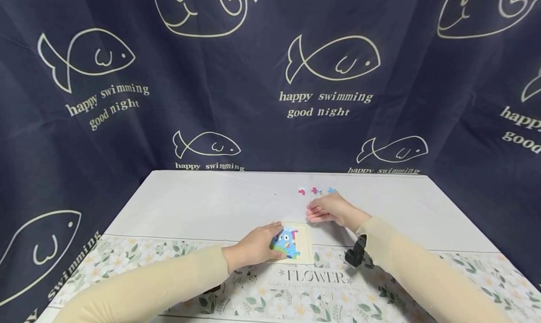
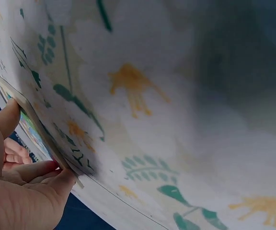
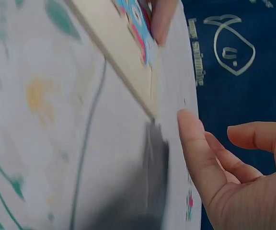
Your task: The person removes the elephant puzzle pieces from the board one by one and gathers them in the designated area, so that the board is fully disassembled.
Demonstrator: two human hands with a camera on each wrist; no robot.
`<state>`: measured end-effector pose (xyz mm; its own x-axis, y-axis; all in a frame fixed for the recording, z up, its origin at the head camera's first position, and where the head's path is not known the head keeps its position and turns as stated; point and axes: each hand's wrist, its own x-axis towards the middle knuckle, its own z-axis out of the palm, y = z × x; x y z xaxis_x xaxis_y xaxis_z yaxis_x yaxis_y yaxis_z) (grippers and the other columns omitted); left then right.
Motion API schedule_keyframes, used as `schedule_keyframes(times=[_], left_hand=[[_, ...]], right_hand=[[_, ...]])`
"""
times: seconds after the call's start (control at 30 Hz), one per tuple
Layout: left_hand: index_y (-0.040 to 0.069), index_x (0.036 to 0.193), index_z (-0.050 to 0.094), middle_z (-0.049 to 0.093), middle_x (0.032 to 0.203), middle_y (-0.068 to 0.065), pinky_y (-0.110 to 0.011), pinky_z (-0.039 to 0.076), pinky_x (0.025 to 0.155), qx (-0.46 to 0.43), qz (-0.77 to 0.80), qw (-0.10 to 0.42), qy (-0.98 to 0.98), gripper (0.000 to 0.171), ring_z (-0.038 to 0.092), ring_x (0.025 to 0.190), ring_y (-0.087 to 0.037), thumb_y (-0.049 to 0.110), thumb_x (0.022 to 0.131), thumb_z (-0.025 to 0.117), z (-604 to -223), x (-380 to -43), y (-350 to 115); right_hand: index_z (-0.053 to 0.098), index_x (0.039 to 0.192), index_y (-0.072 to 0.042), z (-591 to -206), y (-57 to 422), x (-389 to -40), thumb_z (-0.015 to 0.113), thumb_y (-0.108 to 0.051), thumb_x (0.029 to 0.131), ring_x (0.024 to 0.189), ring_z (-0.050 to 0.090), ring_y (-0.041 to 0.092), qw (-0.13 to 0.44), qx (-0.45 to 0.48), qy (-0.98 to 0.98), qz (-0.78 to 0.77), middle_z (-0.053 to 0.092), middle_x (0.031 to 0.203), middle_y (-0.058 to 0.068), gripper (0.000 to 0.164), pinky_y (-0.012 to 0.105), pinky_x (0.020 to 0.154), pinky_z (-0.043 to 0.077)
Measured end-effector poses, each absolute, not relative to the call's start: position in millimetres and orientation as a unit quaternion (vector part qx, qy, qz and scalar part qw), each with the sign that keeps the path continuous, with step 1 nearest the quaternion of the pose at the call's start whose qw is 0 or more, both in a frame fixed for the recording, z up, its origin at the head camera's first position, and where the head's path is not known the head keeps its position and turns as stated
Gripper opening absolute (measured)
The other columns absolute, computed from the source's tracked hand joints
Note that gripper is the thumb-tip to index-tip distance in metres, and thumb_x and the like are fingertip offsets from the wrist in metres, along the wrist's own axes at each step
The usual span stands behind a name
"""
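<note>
A pale wooden jigsaw puzzle board lies on the table, its left part filled with pieces showing a blue cartoon animal. My left hand holds the board at its left side, thumb on the near edge and fingers on the far edge; the left wrist view shows the thumb and fingers spanning it. Just past the board's far right corner, my right hand hovers with fingers loosely extended. Nothing shows between its thumb and fingers in the right wrist view.
Several loose jigsaw pieces lie beyond the right hand, pink and blue. The white tablecloth has a floral band along the near side. A dark blue curtain with fish outlines hangs behind the table.
</note>
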<state>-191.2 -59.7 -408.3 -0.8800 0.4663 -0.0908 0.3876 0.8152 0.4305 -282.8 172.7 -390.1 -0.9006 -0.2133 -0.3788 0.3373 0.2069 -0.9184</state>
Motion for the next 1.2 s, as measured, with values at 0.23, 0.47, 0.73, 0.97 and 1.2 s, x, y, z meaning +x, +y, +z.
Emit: schedule_keyframes(times=[0.23, 0.47, 0.73, 0.97, 1.2], left_hand=[[0.001, 0.143, 0.046, 0.041, 0.153, -0.008, -0.038, 0.031, 0.119, 0.234, 0.204, 0.093, 0.946, 0.076, 0.038, 0.142, -0.023, 0.037, 0.083, 0.075, -409, -193, -60], [-0.002, 0.137, 0.052, 0.047, 0.147, -0.012, -0.038, 0.037, 0.115, 0.235, 0.189, 0.066, 0.951, 0.067, 0.044, 0.137, -0.026, 0.031, 0.084, 0.075, -408, -186, -54], [0.001, 0.135, 0.055, 0.051, 0.144, -0.011, -0.038, 0.041, 0.112, 0.207, 0.192, 0.057, 0.958, 0.065, 0.049, 0.134, -0.028, 0.031, 0.081, 0.078, -409, -186, -52], [0.000, 0.135, 0.055, 0.051, 0.144, -0.011, -0.037, 0.040, 0.113, 0.216, 0.186, 0.053, 0.957, 0.067, 0.048, 0.134, -0.026, 0.034, 0.082, 0.077, -409, -186, -55], [0.000, 0.136, 0.053, 0.050, 0.145, -0.011, -0.037, 0.040, 0.113, 0.212, 0.183, 0.058, 0.958, 0.067, 0.048, 0.134, -0.027, 0.034, 0.083, 0.076, -408, -184, -55]], right_hand=[[0.057, 0.112, 0.021, -391, 158, -266, 0.057, -0.002, 0.092, 0.077, 0.073, 0.023, 0.253, 0.013, 0.748, -0.614, 0.072, 0.090, 0.025, 0.031, 0.038, 0.082, 0.061], [0.055, 0.114, 0.021, -390, 151, -260, 0.056, -0.004, 0.093, 0.076, 0.073, 0.022, 0.255, 0.013, 0.757, -0.601, 0.071, 0.092, 0.027, 0.033, 0.036, 0.081, 0.061], [0.058, 0.111, 0.021, -389, 149, -252, 0.057, -0.002, 0.092, 0.075, 0.073, 0.022, 0.265, 0.025, 0.745, -0.611, 0.071, 0.090, 0.024, 0.030, 0.036, 0.081, 0.061], [0.054, 0.113, 0.023, -393, 149, -251, 0.056, 0.004, 0.091, 0.076, 0.073, 0.021, 0.262, 0.033, 0.724, -0.637, 0.071, 0.089, 0.023, 0.029, 0.036, 0.084, 0.060], [0.058, 0.110, 0.021, -400, 141, -247, 0.060, 0.009, 0.087, 0.068, 0.071, 0.016, 0.234, 0.038, 0.742, -0.627, 0.070, 0.080, 0.016, 0.026, 0.033, 0.078, 0.061]])
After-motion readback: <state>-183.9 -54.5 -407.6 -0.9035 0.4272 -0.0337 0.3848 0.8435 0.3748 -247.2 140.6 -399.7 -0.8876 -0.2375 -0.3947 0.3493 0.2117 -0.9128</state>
